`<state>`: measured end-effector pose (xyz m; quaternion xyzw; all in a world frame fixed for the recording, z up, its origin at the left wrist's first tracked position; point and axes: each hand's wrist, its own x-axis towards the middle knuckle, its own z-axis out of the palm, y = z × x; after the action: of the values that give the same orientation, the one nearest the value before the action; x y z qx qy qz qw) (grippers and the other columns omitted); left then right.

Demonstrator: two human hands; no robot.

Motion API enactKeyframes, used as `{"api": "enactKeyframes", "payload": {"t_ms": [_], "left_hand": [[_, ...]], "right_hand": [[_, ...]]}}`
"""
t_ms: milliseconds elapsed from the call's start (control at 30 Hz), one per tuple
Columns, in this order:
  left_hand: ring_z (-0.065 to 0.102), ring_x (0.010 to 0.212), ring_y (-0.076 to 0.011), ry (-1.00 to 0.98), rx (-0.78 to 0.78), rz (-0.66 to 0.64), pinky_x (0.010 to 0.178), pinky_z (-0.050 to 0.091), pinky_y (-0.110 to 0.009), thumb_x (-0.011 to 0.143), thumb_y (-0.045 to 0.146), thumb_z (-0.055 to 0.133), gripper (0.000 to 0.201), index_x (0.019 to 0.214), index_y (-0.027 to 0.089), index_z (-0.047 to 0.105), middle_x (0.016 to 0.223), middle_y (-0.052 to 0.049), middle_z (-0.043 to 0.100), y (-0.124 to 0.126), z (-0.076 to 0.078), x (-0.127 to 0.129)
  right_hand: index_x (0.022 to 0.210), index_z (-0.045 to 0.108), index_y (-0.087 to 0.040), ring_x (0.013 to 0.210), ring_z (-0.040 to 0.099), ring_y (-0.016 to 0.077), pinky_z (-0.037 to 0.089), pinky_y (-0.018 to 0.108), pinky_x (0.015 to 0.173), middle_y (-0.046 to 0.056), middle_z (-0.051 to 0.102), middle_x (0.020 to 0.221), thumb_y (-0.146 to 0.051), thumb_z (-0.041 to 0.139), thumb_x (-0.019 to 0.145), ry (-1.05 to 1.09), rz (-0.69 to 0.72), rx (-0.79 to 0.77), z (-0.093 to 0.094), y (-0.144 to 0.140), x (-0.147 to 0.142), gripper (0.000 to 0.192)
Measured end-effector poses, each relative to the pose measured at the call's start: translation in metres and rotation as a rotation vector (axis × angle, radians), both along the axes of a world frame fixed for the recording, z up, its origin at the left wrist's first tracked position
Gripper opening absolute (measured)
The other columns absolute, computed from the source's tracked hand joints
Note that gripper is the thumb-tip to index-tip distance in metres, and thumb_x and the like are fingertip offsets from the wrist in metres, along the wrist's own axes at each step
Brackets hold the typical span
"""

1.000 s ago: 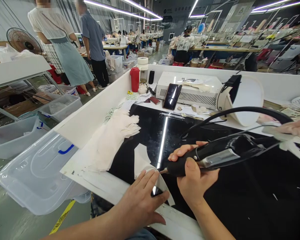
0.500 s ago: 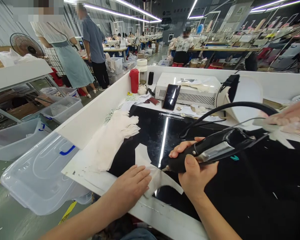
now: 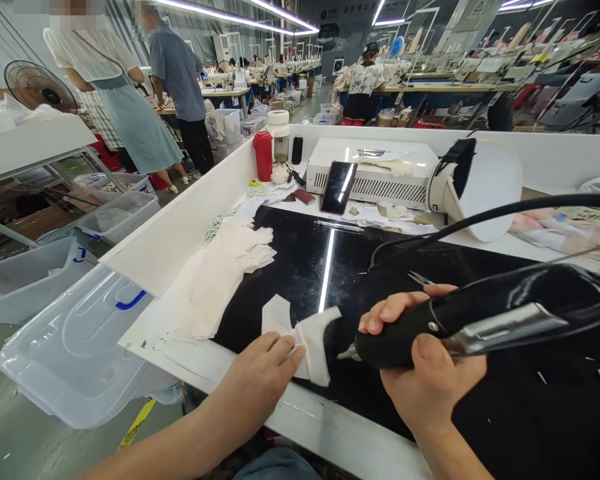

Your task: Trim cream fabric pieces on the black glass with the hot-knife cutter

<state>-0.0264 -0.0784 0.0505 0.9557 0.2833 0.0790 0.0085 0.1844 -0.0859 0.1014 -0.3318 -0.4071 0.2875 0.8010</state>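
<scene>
OK, on my feed now: R hand (image 3: 427, 363) is wrapped firmly round the black handheld tool (image 3: 393, 343), and its tip, right at the white piece (image 3: 319, 347) half a sec ago, is now off it, just to the right. Piece has changed too: its R end lay flat b4, now it's curled up by L hand (image 3: 263, 373). Fingers there are bent over it; can't tell from here if they're pinching or just pressing. Piece sits on the black tabletop (image 3: 515, 433) nr the front edge, pale stack (image 3: 217, 283) same spot as b4.
</scene>
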Motion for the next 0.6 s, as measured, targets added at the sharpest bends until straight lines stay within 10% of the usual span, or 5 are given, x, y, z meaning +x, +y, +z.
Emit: {"api": "enactKeyframes", "payload": {"t_ms": [600], "left_hand": [[0.062, 0.087, -0.0241, -0.104, 0.114, -0.037, 0.073, 0.055, -0.036, 0.098, -0.001, 0.043, 0.025, 0.114, 0.009, 0.06, 0.096, -0.008, 0.064, -0.01, 0.012, 0.015]], "right_hand": [[0.121, 0.059, -0.028, 0.067, 0.062, 0.0158, 0.058, 0.033, 0.061, -0.003, 0.065, 0.084, -0.037, 0.079, 0.088, -0.026, 0.029, 0.007, -0.015, -0.014, -0.001, 0.04]]}}
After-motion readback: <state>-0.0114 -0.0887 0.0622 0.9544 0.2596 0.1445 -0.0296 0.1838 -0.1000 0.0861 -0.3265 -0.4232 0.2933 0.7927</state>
